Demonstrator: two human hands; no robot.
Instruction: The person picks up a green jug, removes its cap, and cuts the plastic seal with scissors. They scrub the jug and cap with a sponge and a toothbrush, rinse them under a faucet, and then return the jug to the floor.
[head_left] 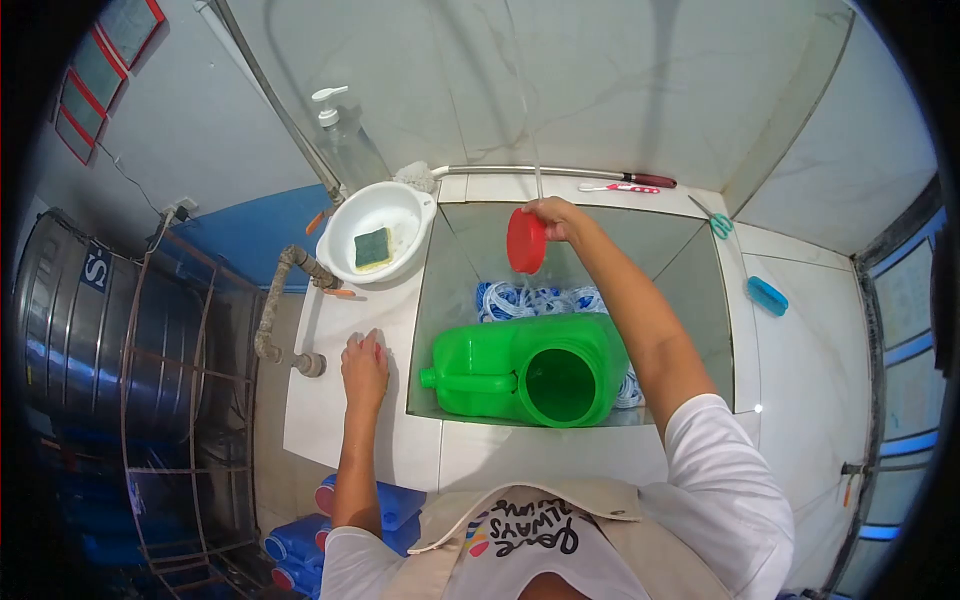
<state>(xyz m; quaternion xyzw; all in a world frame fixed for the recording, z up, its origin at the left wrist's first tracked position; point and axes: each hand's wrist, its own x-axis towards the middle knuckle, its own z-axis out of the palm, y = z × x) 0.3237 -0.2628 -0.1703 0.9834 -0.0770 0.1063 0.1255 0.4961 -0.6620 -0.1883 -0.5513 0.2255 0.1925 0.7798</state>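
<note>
My right hand (pixel 556 216) grips a round red lid (pixel 525 242) by its edge, tilted on its side above the tiled basin (pixel 690 300). A thin stream of water (pixel 537 165) falls from above at the lid and fingers. Below, a green plastic jug (pixel 475 352) lies on its side in the basin, its wide uncapped mouth facing me. Bundled blue-and-white material (pixel 520 300) sits behind and partly under the jug. My left hand (pixel 365 365) is over the white counter left of the basin, fingers curled; a bit of red shows at them, too small to name.
A white bowl (pixel 345 225) with a green-yellow sponge (pixel 373 249) stands back left beside a pump bottle (pixel 352 145). Along the back ledge lie a metal rod (pixel 560 172) and toothbrush (pixel 617 187). Scissors (pixel 720 225) and a blue brush (pixel 767 296) are right. Pipes (pixel 275 300) rise left.
</note>
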